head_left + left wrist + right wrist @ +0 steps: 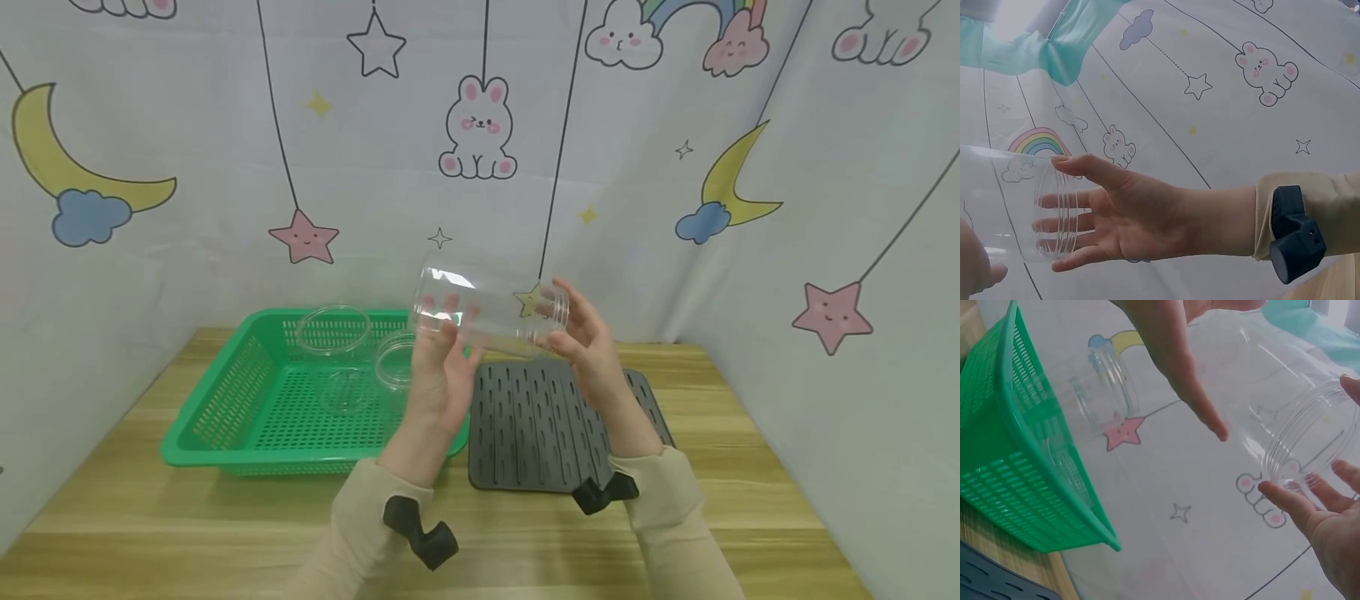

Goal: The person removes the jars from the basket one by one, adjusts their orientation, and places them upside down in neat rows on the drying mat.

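Holding a clear jar (480,300) sideways in the air, the person has both hands clamped on it: the left hand (441,379) grips the body near the base, thumb in front and fingers behind, and the right hand (594,354) holds the threaded neck between thumb and fingers. Below, a green basket (300,457) contains two more clear containers (395,367). Just beside it, a dark grey slotted mat (525,425) lies on the wooden table (720,492), before a cartoon-printed backdrop (375,167).

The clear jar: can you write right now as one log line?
clear jar: held sideways; left hand: grips smooth end; right hand: grips threaded end; green basket: holds clear containers
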Demonstrator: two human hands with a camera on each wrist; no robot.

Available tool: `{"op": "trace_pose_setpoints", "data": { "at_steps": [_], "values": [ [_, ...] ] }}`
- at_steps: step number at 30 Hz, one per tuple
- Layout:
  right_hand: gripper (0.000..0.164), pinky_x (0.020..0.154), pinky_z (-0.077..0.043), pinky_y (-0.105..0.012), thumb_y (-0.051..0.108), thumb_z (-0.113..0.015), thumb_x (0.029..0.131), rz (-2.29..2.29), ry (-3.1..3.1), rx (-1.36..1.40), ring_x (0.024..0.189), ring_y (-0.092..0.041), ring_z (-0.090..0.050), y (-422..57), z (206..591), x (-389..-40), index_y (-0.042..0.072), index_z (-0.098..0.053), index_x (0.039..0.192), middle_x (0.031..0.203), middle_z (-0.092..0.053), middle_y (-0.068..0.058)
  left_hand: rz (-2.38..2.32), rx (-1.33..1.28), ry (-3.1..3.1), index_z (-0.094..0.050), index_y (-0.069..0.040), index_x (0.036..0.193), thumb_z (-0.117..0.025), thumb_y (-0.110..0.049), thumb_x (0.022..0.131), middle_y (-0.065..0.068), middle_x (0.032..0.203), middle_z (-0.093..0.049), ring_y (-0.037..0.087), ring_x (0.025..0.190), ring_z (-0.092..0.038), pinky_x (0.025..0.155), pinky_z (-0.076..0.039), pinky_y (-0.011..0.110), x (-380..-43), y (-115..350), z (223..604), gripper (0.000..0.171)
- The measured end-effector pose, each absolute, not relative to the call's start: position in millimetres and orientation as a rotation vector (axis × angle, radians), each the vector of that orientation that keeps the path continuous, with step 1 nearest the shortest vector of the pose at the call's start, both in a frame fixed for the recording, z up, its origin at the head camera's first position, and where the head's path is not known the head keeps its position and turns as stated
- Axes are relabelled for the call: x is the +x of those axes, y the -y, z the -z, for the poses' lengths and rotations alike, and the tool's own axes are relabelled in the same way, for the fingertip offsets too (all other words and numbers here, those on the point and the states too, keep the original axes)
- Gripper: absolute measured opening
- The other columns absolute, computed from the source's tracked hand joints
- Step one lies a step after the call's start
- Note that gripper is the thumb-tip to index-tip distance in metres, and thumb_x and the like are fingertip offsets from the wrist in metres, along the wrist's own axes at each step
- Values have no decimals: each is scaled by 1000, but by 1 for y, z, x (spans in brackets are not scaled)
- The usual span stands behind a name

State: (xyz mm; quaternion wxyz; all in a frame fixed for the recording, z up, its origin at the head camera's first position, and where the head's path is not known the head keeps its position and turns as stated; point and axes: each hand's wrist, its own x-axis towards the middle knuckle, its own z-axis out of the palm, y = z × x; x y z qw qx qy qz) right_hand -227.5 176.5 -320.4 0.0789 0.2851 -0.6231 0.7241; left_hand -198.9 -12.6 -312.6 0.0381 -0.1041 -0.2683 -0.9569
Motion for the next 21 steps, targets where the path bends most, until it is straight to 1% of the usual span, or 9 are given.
{"op": "trace_pose_setpoints", "data": {
  "at_steps": [5, 11, 16, 18, 21],
  "values": [
    [102, 92, -55, -30, 50, -76, 80, -2170, 1879, 847, 126, -17, -47, -178, 322, -228, 2, -23, 154, 144, -40, -5, 2955, -343, 804, -4, -22, 157, -95, -36, 52, 8, 160, -18, 36, 147, -26, 118, -21, 59, -198, 12, 315, 140],
    [98, 94, -54, -32, 49, -74, 83, -2171, 1888, 845, 127, -21, -46, -183, 326, -229, 4, -24, 154, 149, -36, -16, 2964, -359, 804, -4, -22, 157, -91, -34, 61, 7, 161, -18, 36, 148, -23, 118, -19, 61, -197, 9, 318, 130],
    [100, 94, -54, -30, 50, -73, 83, -2162, 1919, 850, 128, -19, -47, -188, 330, -230, 2, -21, 154, 151, -28, -26, 2966, -293, 823, -6, -23, 158, -89, -35, 63, 5, 162, -21, 35, 148, -24, 118, -20, 60, -198, 5, 319, 127],
    [101, 94, -53, -29, 50, -73, 84, -2162, 1927, 853, 129, -21, -46, -191, 331, -230, 2, -19, 154, 152, -25, -29, 2964, -271, 839, -7, -24, 158, -89, -36, 62, 4, 162, -22, 33, 148, -25, 119, -21, 58, -198, 2, 319, 127],
    [99, 95, -52, -27, 48, -71, 86, -2153, 1952, 839, 131, -23, -44, -196, 334, -229, 2, -18, 154, 153, -24, -28, 2962, -248, 858, -10, -24, 157, -90, -36, 60, 4, 161, -24, 32, 146, -29, 119, -23, 56, -200, -3, 320, 126]
  ]
}}
